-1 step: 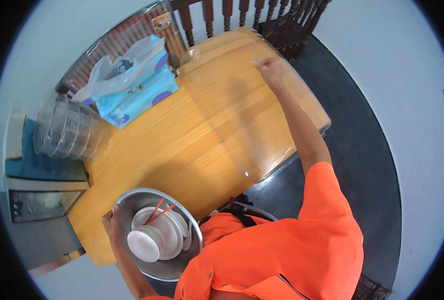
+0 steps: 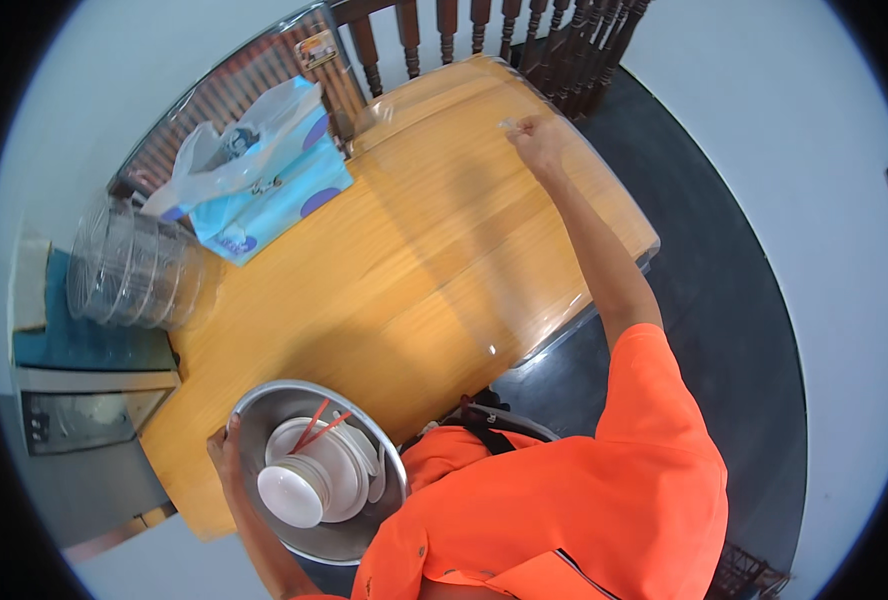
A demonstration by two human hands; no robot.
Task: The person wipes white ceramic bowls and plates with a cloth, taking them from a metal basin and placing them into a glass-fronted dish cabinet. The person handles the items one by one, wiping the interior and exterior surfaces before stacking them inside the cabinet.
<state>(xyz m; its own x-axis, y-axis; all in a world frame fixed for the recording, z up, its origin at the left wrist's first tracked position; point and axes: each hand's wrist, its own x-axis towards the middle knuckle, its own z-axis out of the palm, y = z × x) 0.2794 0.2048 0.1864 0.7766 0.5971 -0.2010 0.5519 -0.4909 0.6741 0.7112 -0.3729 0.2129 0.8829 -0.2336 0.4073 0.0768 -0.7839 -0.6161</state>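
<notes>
My left hand (image 2: 226,450) grips the left rim of a round metal basin (image 2: 254,408), held tilted against my body at the table's near edge. Inside lie several stacked white bowls (image 2: 291,497), white plates (image 2: 349,470), a white spoon (image 2: 377,487) and red chopsticks (image 2: 311,436). My right arm reaches across to the table's far right, where my right hand (image 2: 538,143) is closed. A small, pale, see-through bit shows at its fingertips, too small to name. Clear plastic sheeting (image 2: 434,200) lies over that part of the wooden table (image 2: 294,310).
At the table's far left side stand a blue pack (image 2: 274,195) with a clear plastic bag on it and a stack of clear ribbed containers (image 2: 129,265). A grey-and-teal cabinet (image 2: 104,350) is at left. Dark wooden railings (image 2: 444,30) rise behind the table.
</notes>
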